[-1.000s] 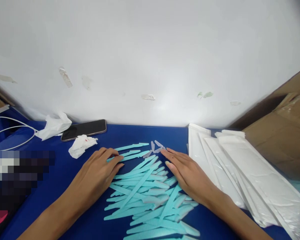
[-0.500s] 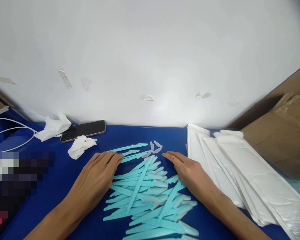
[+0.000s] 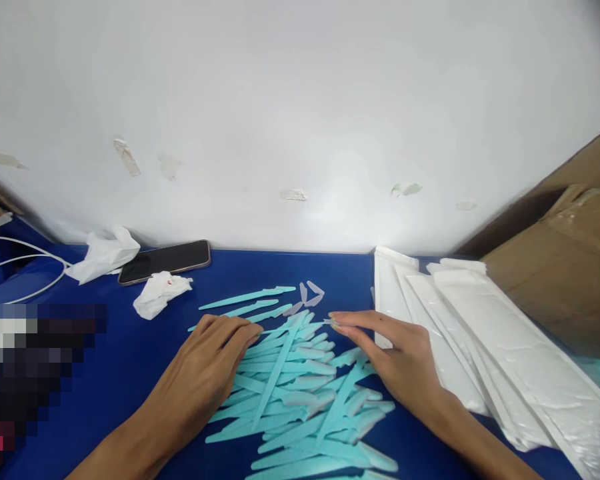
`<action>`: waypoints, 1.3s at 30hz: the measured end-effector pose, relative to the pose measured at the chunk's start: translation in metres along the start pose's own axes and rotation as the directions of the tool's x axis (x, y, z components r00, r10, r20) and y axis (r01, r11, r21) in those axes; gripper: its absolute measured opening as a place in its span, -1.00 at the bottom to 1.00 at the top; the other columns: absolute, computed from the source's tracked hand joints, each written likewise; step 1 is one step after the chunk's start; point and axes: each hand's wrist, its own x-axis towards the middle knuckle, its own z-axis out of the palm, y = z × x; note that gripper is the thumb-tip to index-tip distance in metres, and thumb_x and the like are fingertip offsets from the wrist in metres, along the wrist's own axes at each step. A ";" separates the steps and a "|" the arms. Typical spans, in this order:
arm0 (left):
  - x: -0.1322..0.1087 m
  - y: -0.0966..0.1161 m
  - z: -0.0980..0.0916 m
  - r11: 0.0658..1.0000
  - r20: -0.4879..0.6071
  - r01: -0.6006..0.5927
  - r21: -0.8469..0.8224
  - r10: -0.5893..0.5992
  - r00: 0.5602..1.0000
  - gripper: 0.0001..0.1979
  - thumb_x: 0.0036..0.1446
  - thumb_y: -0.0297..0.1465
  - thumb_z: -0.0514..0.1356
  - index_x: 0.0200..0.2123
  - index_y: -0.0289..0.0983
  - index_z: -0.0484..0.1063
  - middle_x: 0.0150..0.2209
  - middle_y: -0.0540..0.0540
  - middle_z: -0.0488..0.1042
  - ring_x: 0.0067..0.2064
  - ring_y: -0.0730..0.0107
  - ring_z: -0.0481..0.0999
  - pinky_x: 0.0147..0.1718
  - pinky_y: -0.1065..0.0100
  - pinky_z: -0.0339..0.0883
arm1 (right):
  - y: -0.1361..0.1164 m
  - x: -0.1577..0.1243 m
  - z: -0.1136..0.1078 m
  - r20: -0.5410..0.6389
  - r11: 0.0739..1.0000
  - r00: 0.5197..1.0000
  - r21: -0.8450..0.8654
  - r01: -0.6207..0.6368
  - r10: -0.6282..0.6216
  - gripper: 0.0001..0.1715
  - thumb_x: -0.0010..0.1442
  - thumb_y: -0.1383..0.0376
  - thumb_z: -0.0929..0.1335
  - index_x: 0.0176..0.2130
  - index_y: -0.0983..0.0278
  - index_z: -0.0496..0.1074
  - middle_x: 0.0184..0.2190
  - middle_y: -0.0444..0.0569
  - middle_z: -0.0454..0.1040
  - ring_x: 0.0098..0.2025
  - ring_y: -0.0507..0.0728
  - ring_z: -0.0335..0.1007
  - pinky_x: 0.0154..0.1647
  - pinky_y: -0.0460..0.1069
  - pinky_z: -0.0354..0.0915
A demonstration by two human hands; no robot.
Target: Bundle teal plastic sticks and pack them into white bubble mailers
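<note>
A turquoise eyebrow razor (image 3: 310, 325) stretches between my hands above a heap of similar razors (image 3: 280, 373). My left hand (image 3: 215, 360) is closed on its handle end, thumb and fingers pinched together. With thumb and index finger, my right hand (image 3: 387, 343) pinches the small translucent blade cap (image 3: 330, 321) at its other end. Whether the cap is still on the blade I cannot tell. Beyond my left hand lie a few separate razors (image 3: 247, 297). Several loose translucent caps (image 3: 314, 300) lie just past the heap.
White padded mailers (image 3: 500, 340) overlap on the right, with a cardboard box (image 3: 560, 267) behind. A phone (image 3: 167, 260), crumpled tissues (image 3: 163, 293) and a white cable (image 3: 45, 253) are at the left. A white wall (image 3: 300, 120) borders the blue table (image 3: 345, 270).
My left hand has drawn back from the separate razors towards the heap and now grips a razor. My right hand has gone from outstretched fingers to a pinch at that razor's capped end.
</note>
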 end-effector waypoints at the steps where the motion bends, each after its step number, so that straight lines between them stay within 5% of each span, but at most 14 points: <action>1: 0.000 0.000 0.000 1.000 0.000 -0.005 -0.008 0.005 1.000 -0.68 0.29 -0.60 0.03 0.04 -0.22 0.36 -0.09 -0.09 0.52 -0.13 0.29 0.47 -0.11 0.23 0.33 | 0.001 0.000 0.000 0.012 1.000 1.000 0.011 0.007 -0.007 -0.74 0.26 0.39 0.39 -0.13 0.06 0.59 -0.21 -0.17 0.66 -0.18 0.17 0.63 -0.15 0.05 0.58; 6: 0.003 0.005 -0.004 0.998 -0.030 0.008 -0.057 -0.010 0.999 -0.69 0.30 -0.60 0.03 0.02 -0.20 0.38 -0.12 -0.07 0.53 -0.14 0.35 0.47 -0.14 0.30 0.36 | 0.006 -0.001 0.003 0.051 0.998 0.998 0.057 0.034 -0.037 -0.77 0.24 0.40 0.41 -0.16 0.11 0.60 -0.21 -0.14 0.67 -0.17 0.16 0.62 -0.14 0.05 0.56; 11: 0.011 0.012 -0.011 0.989 -0.147 0.027 -0.148 -0.049 0.988 -0.80 0.35 -0.53 0.05 -0.07 -0.19 0.40 -0.23 0.02 0.55 -0.25 0.47 0.48 -0.24 0.42 0.36 | -0.003 0.000 0.002 0.057 0.969 0.984 0.175 -0.175 0.167 -0.89 0.21 0.32 0.44 -0.27 0.14 0.63 -0.29 -0.12 0.68 -0.24 0.18 0.64 -0.22 0.02 0.59; 16: 0.012 0.020 -0.012 0.968 -0.138 0.087 -0.237 -0.122 0.983 -0.83 0.35 -0.48 0.08 -0.08 -0.17 0.41 -0.24 0.05 0.54 -0.25 0.49 0.48 -0.23 0.45 0.36 | -0.009 0.000 0.002 0.064 0.913 0.952 0.271 -0.304 0.298 -0.95 0.16 0.29 0.47 -0.31 0.15 0.62 -0.30 -0.11 0.68 -0.23 0.20 0.65 -0.23 0.02 0.60; 24: 0.006 0.027 -0.007 0.966 -0.088 -0.046 -0.253 0.024 0.996 -0.76 0.34 -0.53 0.08 0.03 -0.22 0.38 -0.15 -0.05 0.53 -0.16 0.40 0.48 -0.18 0.36 0.36 | -0.009 -0.003 0.005 0.159 0.921 0.953 0.256 -0.293 0.258 -0.90 0.17 0.29 0.47 -0.26 0.08 0.62 -0.29 -0.17 0.67 -0.24 0.12 0.63 -0.19 -0.08 0.56; 29: 0.006 0.011 -0.008 0.995 -0.017 -0.021 -0.097 0.019 1.000 -0.76 0.32 -0.53 0.08 0.00 -0.23 0.42 -0.11 -0.10 0.50 -0.07 0.24 0.43 -0.11 0.20 0.32 | 0.005 0.003 -0.005 0.305 0.988 0.940 -0.006 -0.157 0.151 -0.75 0.32 0.21 0.35 -0.03 0.11 0.54 -0.03 -0.07 0.59 0.08 0.16 0.48 0.12 0.08 0.44; 34: 0.008 -0.006 -0.007 0.992 0.018 0.038 0.117 -0.041 0.999 -0.75 0.37 -0.48 0.01 -0.03 -0.29 0.45 -0.09 -0.18 0.46 -0.11 0.17 0.40 -0.19 0.17 0.34 | 0.011 0.003 -0.004 0.514 0.958 0.855 -0.271 0.090 0.065 -0.38 0.42 0.24 0.21 0.39 0.09 0.04 0.35 -0.08 0.22 0.41 0.19 0.01 0.38 0.20 0.14; 39: 0.008 -0.011 -0.008 0.969 0.075 0.035 0.245 -0.055 0.996 -0.73 0.39 -0.41 -0.01 -0.15 -0.29 0.49 -0.15 -0.18 0.46 -0.17 0.14 0.40 -0.24 0.15 0.34 | 0.022 -0.003 0.000 0.493 0.891 0.870 -0.400 0.214 0.012 -0.30 0.34 0.49 0.13 0.39 0.15 0.05 0.23 0.00 0.37 0.30 0.21 0.22 0.28 0.23 0.25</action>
